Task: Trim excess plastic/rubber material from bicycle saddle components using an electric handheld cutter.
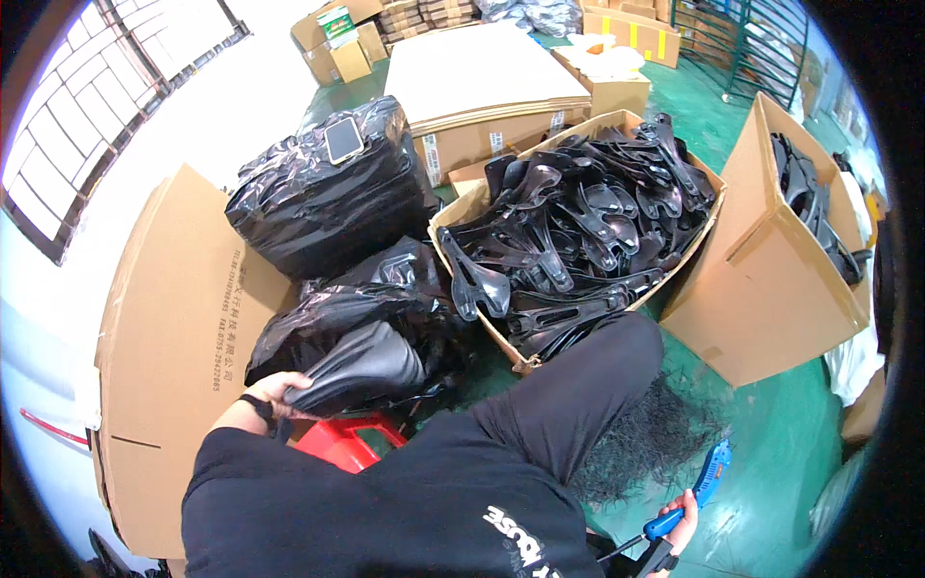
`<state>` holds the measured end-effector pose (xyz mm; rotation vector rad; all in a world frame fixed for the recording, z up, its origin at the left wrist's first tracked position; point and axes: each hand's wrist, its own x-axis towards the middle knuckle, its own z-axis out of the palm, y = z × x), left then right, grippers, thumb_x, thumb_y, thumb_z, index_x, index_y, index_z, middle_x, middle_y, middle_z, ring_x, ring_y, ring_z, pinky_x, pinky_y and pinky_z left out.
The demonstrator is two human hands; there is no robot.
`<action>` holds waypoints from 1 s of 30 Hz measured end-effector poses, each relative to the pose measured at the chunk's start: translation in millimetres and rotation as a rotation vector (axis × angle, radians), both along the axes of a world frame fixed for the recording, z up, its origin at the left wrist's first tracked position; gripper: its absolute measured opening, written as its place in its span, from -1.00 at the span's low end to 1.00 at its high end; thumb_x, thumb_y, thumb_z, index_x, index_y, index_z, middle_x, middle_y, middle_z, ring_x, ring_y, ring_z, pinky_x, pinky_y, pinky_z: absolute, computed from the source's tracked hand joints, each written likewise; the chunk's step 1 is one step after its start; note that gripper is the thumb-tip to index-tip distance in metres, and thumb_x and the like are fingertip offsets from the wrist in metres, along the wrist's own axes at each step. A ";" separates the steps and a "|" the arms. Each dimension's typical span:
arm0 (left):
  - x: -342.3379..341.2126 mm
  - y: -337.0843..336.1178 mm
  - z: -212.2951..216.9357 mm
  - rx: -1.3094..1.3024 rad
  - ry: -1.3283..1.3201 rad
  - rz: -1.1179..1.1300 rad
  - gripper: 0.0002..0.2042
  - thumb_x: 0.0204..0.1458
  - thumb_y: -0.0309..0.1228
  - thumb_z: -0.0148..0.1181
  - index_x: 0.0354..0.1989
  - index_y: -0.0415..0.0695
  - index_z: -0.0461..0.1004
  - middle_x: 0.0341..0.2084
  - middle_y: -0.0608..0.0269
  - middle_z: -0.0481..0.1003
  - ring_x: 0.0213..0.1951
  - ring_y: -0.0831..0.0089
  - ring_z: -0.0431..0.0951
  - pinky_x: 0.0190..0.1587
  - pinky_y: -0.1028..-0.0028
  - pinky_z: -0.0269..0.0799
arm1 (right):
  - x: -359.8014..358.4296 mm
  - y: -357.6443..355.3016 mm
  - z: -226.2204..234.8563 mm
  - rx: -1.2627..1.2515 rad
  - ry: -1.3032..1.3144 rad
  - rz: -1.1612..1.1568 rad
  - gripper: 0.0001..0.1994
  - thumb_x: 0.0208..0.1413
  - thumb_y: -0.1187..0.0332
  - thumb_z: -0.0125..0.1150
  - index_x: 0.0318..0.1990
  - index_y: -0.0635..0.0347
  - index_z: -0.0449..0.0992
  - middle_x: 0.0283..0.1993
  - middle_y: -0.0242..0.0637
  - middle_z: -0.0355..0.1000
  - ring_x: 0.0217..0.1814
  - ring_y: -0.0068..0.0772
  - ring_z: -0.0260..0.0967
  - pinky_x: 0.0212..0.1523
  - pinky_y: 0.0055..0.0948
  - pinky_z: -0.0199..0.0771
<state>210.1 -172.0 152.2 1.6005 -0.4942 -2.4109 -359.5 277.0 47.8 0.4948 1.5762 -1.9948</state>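
Note:
My left hand is closed on the near end of a smooth, dark, curved plastic part, perhaps a nested stack of them. The part lies at the mouth of an open black plastic bag. Down at the right, my right hand is wrapped round a blue corded hand tool. Its slim body points up and away from me, and a dark cord leaves its lower end. Beyond my knee, a large open carton is heaped with black moulded plastic parts.
A wrapped black bundle carries a phone. Tall cartons stand at left and right, the right one holding black parts. Dark trimmings litter the green floor. A red stool shows beside me; stacked white-topped boards lie behind.

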 end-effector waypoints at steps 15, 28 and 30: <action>-427.1 -33.7 -26.4 -0.465 0.595 -0.535 -0.70 -0.01 -0.27 0.21 -0.11 -0.08 0.47 -0.19 0.35 0.50 -0.14 0.50 0.45 -0.02 0.38 0.34 | 5.9 32.7 -5.3 0.010 0.026 0.074 -0.82 0.04 0.26 0.27 -0.38 0.04 0.36 -0.57 -0.51 0.26 -0.61 -0.61 0.24 -0.62 -0.58 0.34; -390.1 -0.6 -109.9 -1.432 0.154 -0.438 -0.53 0.04 -0.13 0.20 0.01 -0.21 0.34 -0.22 0.12 0.41 -0.17 0.34 0.43 -0.08 0.35 0.38 | 3.0 6.9 17.7 0.363 0.100 0.265 -0.70 0.08 0.10 0.15 -0.51 0.12 0.42 -0.54 -0.34 0.37 -0.44 -0.39 0.27 -0.30 -0.37 0.27; -317.1 3.9 -95.3 -1.083 0.377 -0.559 -0.81 0.15 -0.28 0.11 -0.29 -0.17 0.45 -0.54 0.43 0.41 -0.45 0.66 0.39 -0.36 0.58 0.35 | 1.8 8.3 14.5 0.363 0.080 0.270 -0.71 0.08 0.11 0.15 -0.50 0.12 0.42 -0.55 -0.35 0.36 -0.44 -0.38 0.27 -0.30 -0.37 0.27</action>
